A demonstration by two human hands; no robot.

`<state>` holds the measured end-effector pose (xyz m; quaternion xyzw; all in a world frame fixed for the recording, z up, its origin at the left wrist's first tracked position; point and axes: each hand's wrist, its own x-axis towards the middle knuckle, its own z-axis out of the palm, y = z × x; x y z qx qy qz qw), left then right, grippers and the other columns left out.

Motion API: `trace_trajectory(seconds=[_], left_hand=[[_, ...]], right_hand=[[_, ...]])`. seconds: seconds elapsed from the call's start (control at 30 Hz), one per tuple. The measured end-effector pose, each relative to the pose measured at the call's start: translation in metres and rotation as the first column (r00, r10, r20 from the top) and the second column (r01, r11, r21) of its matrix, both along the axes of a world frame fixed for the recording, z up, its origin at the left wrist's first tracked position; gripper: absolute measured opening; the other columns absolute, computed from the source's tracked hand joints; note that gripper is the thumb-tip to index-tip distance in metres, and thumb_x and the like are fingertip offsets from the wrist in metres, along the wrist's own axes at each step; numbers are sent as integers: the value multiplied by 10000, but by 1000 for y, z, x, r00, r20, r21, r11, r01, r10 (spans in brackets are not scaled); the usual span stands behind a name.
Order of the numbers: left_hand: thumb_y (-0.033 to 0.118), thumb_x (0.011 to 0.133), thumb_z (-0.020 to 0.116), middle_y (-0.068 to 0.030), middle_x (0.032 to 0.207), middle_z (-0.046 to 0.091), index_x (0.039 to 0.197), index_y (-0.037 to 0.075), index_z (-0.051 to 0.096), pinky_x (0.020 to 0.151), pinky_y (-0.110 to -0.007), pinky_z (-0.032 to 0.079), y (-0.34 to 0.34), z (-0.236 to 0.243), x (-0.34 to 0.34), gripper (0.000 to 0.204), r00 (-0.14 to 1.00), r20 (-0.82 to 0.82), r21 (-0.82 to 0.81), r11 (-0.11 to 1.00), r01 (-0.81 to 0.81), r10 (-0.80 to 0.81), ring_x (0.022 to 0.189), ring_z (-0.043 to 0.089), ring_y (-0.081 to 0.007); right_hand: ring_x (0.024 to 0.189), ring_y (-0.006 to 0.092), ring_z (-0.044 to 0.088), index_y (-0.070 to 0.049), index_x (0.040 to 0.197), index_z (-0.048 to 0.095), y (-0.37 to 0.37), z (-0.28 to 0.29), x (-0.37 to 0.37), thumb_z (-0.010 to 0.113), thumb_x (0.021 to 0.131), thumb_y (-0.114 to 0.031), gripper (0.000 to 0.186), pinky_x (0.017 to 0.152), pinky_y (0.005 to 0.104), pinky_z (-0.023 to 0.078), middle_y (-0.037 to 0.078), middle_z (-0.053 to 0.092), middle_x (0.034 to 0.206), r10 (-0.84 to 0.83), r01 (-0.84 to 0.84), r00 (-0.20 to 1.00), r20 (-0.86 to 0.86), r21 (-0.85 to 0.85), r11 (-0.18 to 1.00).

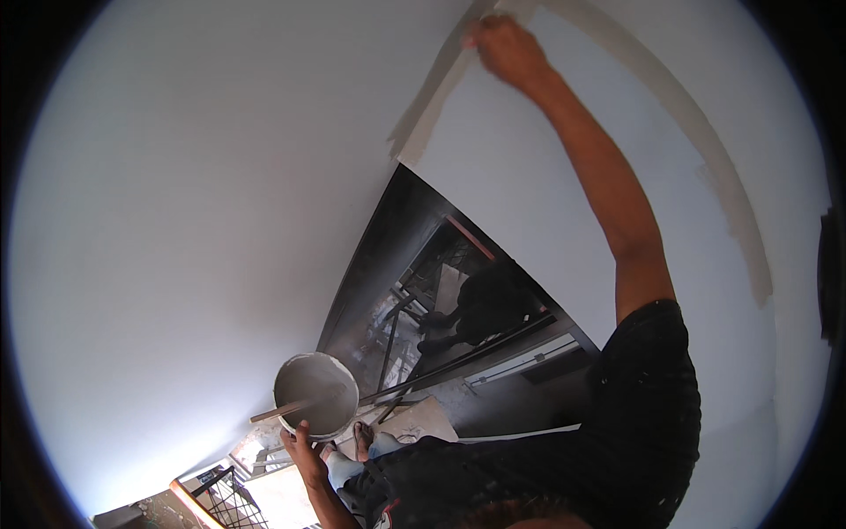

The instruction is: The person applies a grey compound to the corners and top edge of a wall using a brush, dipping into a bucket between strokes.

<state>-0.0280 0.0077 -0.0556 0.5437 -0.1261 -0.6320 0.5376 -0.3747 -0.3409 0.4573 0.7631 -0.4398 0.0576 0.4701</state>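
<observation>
Right hand (511,53): raised on an outstretched arm to the top of the view, at the corner where the left wall (176,220) meets the right wall (546,167). Its fingers appear curled inward. The hand is slightly blurred and its far side is hidden; whether it is clamped on a tool cannot be told.

Left hand (307,454): low in the view, clamped on the near side of the bucket (290,370), thumb at the rim, fingers against the outside.

Bucket: round, pale at the rim, held beside the left wall with its mouth toward the camera. Inside is grey paint (333,403), with grey smears up the inner wall. A wooden stick (273,413) rests across the left rim, one end projecting outside, the other lying over the paint.

Walls: both pale. A grey-beige band (429,101) follows the corner below the right hand, with an uneven edge on the left wall. A second band (738,189) curves along the far side of the right wall and ends raggedly at its lower end.

Below the right wall: a dark glossy panel (366,273), pointed at the top, reflecting a dark figure and some framework.

Person: black shirt (648,406) with small pale specks, light blue trousers, and a sandalled foot (362,440) visible below the bucket.

Lower left: an orange-edged frame (196,504) with dark crossed bars beside it.
</observation>
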Motion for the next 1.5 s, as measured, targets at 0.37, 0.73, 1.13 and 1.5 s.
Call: trace_trajectory(seconds=[0.37,0.73,1.13,1.5], left_hand=[[381,846,679,-101,1155,542,1188,96,464,702,-375,543,1,-7,-4,495,999,-40,23,999,-29,30,1018,602,-261],[376,844,673,-149,1151,579,1226,70,438,676,-392,567,-1,-19,-6,543,999,-18,7,999,-45,45,984,635,-291],[388,826,684,-176,1252,510,1279,69,415,771,-458,557,-4,-16,0,615,1000,-6,14,1000,-4,4,1093,583,-331],[394,820,683,-180,1285,517,1353,84,396,799,-493,536,0,-12,3,680,998,14,34,998,62,-62,1135,566,-363]], right_hand=[[845,374,666,-75,1019,674,14,-18,12,585,896,-127,161,713,460,551,193,684,850,-55,82,948,315,-74,994],[798,397,658,-51,972,650,11,-176,-5,617,857,-97,128,722,500,536,206,656,784,-7,-114,930,368,305,945],[749,428,641,-38,980,604,21,-173,-15,576,914,-140,125,688,510,513,241,639,768,43,-186,865,500,242,952],[953,263,621,-149,908,649,13,-4,-29,618,782,35,225,737,394,569,75,641,988,126,-75,975,182,-261,962]])
